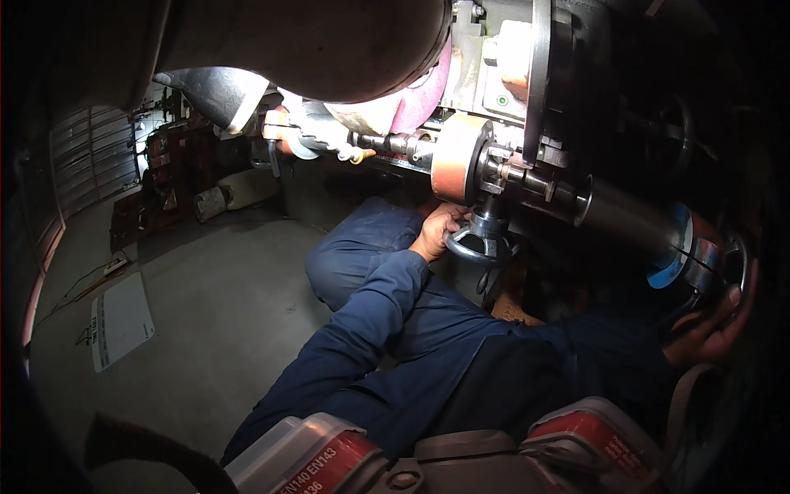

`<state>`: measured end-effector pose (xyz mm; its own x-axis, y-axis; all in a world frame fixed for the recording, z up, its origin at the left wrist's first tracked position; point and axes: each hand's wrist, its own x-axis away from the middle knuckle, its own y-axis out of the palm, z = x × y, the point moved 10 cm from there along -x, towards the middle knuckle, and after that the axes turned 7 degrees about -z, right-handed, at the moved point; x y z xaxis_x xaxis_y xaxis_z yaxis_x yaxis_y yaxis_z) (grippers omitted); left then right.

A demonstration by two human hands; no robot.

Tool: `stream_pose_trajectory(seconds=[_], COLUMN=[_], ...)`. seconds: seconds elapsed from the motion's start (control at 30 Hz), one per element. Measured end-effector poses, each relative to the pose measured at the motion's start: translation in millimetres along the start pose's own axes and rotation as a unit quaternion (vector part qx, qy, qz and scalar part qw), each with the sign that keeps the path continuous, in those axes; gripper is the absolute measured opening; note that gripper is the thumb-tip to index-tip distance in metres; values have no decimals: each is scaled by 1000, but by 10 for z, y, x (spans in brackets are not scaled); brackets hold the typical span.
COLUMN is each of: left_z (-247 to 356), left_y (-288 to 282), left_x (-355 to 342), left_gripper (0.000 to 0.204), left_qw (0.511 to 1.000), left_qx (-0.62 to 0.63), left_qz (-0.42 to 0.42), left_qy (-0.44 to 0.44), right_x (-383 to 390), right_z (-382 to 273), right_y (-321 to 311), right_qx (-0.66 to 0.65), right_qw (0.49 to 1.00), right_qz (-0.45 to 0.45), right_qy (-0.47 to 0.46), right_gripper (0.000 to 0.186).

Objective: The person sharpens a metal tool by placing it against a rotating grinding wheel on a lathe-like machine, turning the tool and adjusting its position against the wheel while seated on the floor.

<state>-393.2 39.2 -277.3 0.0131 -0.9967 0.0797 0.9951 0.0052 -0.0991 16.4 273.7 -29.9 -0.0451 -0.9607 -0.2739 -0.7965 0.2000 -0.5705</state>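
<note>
My left hand [443, 230] is closed around the left rim of a small metal handwheel [476, 249], which hangs below the machine. Just above it is a thick orange-rimmed disc [454, 169] on a horizontal shaft. At the far right, my right hand [712, 333] curls up against the rim of another handwheel [744, 262]; deep shadow hides part of its grip. Beside that wheel is a blue and orange round housing [687, 247], joined to a dark cylinder [621, 214]. A pink grinding wheel [426, 97] shows behind the shaft.
A large dark rounded cover [313, 41] looms overhead. My bent knee [346, 255] is close under the machine. On the grey floor lies a white board [123, 321]. A respirator with red-labelled filters [329, 457] fills the lower edge. Another handwheel [683, 136] stands in the dark.
</note>
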Motion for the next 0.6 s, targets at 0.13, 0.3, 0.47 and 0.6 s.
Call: stream_pose_trajectory(seconds=[0.13, 0.3, 0.47, 0.6], left_z=[-356, -165, 955, 1016], left_y=[-45, -5, 176, 236], left_x=[150, 24, -501, -556], left_gripper=[48, 55, 41, 68], left_qw=[988, 974, 962, 961], left_qx=[95, 65, -183, -171], left_qz=[42, 37, -20, -133], left_qy=[-113, -216, -201, -174], right_x=[11, 26, 19, 28], right_z=[55, 98, -18, 2], right_y=[7, 12, 41, 61], right_qx=[-17, -22, -11, -58], right_qw=[1000, 998, 1000, 998], right_qz=[-4, -27, -13, 12], right_qy=[18, 45, 24, 38], right_gripper=[43, 44, 43, 42])
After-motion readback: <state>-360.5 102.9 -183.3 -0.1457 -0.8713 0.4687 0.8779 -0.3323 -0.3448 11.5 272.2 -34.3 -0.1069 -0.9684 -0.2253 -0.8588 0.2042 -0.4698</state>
